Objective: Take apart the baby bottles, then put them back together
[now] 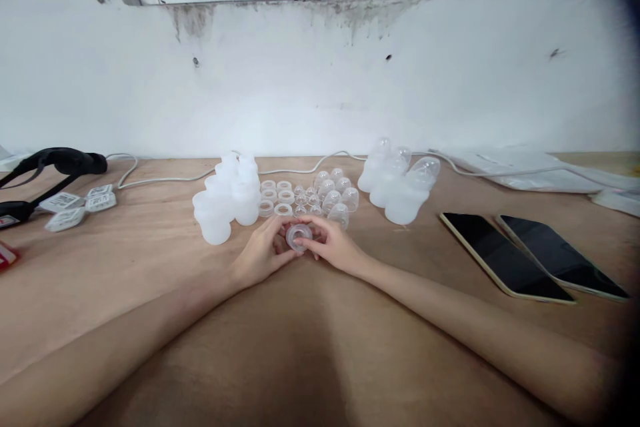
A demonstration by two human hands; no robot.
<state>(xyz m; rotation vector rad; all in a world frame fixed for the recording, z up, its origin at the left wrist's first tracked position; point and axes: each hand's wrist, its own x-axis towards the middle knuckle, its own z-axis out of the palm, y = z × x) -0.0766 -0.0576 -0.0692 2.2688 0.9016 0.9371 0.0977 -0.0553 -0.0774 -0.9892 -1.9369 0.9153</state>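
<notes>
The central ring [296,233] looks smooth clear plastic, the left containers [216,230] matt milky plastic, the tabletop [260,353] smooth wood, the right phones [505,257] glossy.

A brown, wood-toned counter [280,360] filled the lower frame. Left of centre stood white bottles [245,197]; clear rings [269,199], small clear pieces [301,200] and clear domes [332,200] lay grouped at the centre. Dome-topped bottles [403,203] stood right of centre, two phones [505,257] farther right. White tags [67,218] and a black strapped device [75,161] lay at the left.

Clear ring [293,232], white bottles [245,201], brown tabletop [270,360]
</notes>
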